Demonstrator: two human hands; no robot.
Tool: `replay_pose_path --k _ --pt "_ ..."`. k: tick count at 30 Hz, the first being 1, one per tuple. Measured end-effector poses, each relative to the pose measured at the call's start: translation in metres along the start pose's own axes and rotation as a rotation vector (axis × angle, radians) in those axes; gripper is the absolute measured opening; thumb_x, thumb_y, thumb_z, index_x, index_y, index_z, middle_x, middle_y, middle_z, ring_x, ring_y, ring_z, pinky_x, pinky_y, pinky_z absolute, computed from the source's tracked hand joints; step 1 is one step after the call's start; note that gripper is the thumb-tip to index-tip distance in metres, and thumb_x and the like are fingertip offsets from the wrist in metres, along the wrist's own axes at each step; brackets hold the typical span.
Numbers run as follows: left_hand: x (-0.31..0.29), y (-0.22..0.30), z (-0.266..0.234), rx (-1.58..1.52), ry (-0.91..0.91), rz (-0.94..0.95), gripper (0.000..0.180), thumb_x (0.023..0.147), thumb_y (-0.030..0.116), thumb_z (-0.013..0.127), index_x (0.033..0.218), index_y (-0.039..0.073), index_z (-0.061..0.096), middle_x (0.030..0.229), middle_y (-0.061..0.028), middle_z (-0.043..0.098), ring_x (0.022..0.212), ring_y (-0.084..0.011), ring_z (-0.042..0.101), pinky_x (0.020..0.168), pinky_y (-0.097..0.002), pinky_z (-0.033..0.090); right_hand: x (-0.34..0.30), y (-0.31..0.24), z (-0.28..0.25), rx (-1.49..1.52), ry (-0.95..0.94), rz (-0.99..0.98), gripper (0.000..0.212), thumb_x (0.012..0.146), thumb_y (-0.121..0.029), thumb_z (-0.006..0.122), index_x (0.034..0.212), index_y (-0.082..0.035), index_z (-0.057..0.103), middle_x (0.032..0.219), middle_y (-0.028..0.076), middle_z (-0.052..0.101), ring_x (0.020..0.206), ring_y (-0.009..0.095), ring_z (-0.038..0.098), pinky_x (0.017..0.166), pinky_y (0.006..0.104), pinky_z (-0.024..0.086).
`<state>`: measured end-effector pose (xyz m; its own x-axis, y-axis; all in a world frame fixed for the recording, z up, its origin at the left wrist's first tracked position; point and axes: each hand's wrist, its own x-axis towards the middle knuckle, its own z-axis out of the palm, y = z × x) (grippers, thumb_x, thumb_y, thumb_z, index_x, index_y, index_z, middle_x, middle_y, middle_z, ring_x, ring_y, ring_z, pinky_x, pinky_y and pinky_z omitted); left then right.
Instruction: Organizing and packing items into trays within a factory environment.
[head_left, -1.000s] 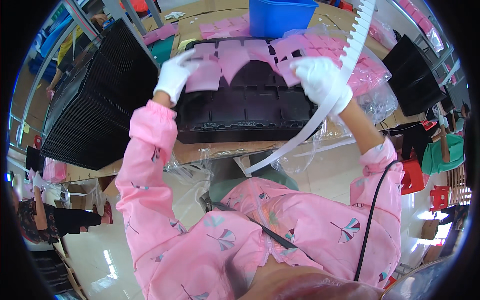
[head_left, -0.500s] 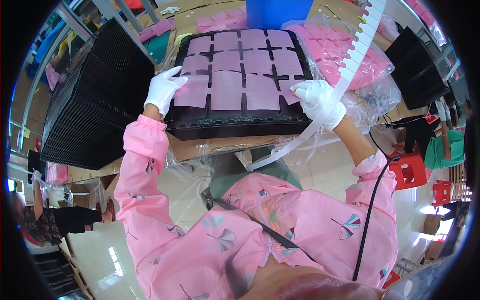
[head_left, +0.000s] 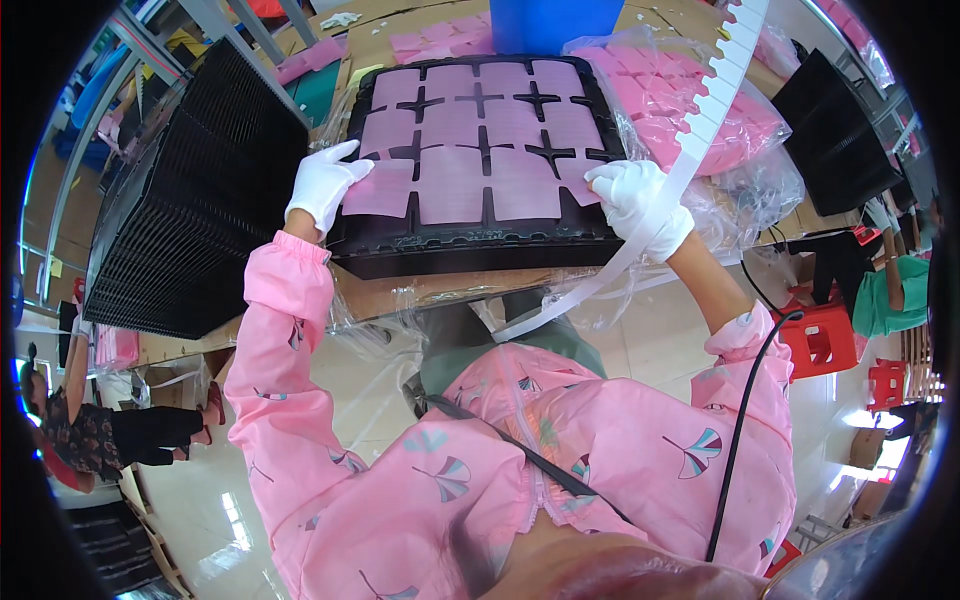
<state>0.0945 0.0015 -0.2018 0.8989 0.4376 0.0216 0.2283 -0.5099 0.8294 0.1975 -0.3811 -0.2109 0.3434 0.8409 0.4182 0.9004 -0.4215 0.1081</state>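
A pink slotted sheet (head_left: 450, 187) lies over the near row of a black tray (head_left: 480, 262) with cross-shaped dividers. My white-gloved left hand (head_left: 325, 185) is at the sheet's left end, thumb on its upper edge and forefinger stretched above; the other fingertips are hidden. At the right end, my gloved right hand (head_left: 640, 205) pinches the sheet between thumb and fingers. A long white strip with a notched edge (head_left: 712, 105) runs across the right hand and hangs down toward my lap. More pink sheets (head_left: 455, 122) cover the tray's farther rows.
Stacked black trays (head_left: 200, 200) stand close on the left, others (head_left: 840, 135) at the right. A clear bag of pink sheets (head_left: 690, 110) lies right of the tray, below a blue bin (head_left: 555, 25). A black cable (head_left: 745, 420) hangs over my right sleeve. Other people work at both sides.
The near pink sheet has shifted very slightly left with my hands. Both hands keep nearly the same place on it. At the far left, another person has moved a little.
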Motion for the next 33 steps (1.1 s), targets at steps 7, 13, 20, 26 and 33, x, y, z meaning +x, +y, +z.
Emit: replay_pose_path --k 7,13,20,26,33 --pt "-0.006 0.005 -0.001 0.001 -0.011 -0.025 0.05 0.077 0.013 0.071 0.122 -0.001 0.056 0.103 -0.0135 0.063 0.086 -0.0161 0.06 0.079 -0.0245 0.046 0.0 -0.003 0.003 -0.011 -0.063 -0.018 0.007 0.067 -0.004 0.055 0.073 -0.006 0.057 0.075 0.009 0.061 0.072 0.028 0.062 0.06 0.0383 0.05" --pt "-0.017 0.022 -0.003 -0.008 0.009 -0.116 0.053 0.078 0.019 0.071 0.125 0.001 0.054 0.094 -0.0085 0.064 0.073 -0.0098 0.054 0.062 -0.0224 0.043 0.0 -0.003 0.001 -0.006 0.012 -0.042 0.003 0.067 -0.006 0.055 0.07 -0.007 0.055 0.069 0.009 0.058 0.067 0.028 0.061 0.058 0.039 0.048" --pt "-0.022 0.015 -0.007 -0.03 -0.044 -0.139 0.054 0.079 0.026 0.07 0.125 0.002 0.053 0.087 -0.0022 0.063 0.06 -0.0052 0.048 0.048 -0.0193 0.034 -0.002 -0.006 -0.006 0.019 -0.184 0.056 0.015 0.07 -0.001 0.057 0.084 -0.002 0.063 0.093 0.01 0.066 0.085 0.029 0.063 0.072 0.0388 0.052" --pt "-0.042 0.024 -0.028 0.07 0.025 -0.127 0.058 0.082 0.031 0.066 0.13 0.004 0.049 0.098 -0.0077 0.067 0.071 -0.0108 0.063 0.057 -0.0205 0.037 -0.017 -0.002 -0.039 0.131 -0.186 0.031 0.025 0.07 -0.007 0.056 0.093 0.001 0.061 0.099 0.016 0.063 0.087 0.032 0.062 0.077 0.0395 0.05" --pt "-0.036 0.035 -0.034 0.026 0.033 0.049 0.049 0.086 0.03 0.062 0.129 0.009 0.052 0.103 -0.0065 0.065 0.085 -0.0108 0.063 0.068 -0.0245 0.043 -0.001 0.02 -0.029 0.478 0.009 0.376 0.028 0.085 -0.011 0.052 0.111 0.0 0.059 0.108 0.019 0.061 0.092 0.036 0.06 0.083 0.0373 0.048"
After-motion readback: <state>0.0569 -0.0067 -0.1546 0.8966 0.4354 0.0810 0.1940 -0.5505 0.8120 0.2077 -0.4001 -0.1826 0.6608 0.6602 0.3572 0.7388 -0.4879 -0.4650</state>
